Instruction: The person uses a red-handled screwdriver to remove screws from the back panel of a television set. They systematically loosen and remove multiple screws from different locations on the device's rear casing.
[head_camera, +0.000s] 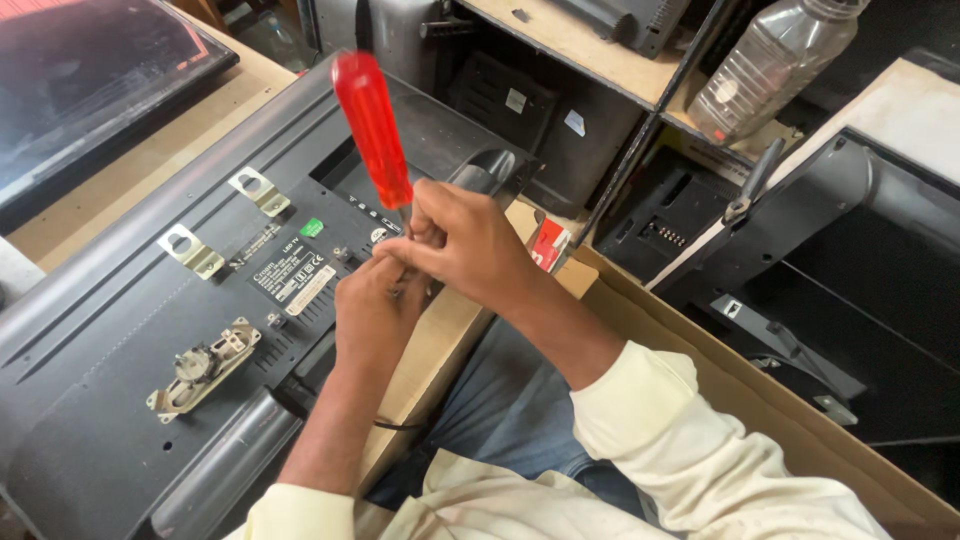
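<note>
A screwdriver with a translucent red handle (372, 128) stands nearly upright over the black back cover of a flat television (120, 330) lying face down on the bench. My right hand (465, 245) is shut on the screwdriver's shaft just below the handle. My left hand (372, 312) sits under it, fingers pinched around the tip area against the cover near a white label (292, 276). The tip and the screw are hidden by my fingers.
Metal wall-mount brackets (190, 250) and a cream bracket (203, 368) sit on the cover. A cardboard box edge (700, 340) runs at right, with another black set (860, 290) beyond. A clear plastic bottle (765, 65) lies on a shelf. Another screen (90, 70) lies top left.
</note>
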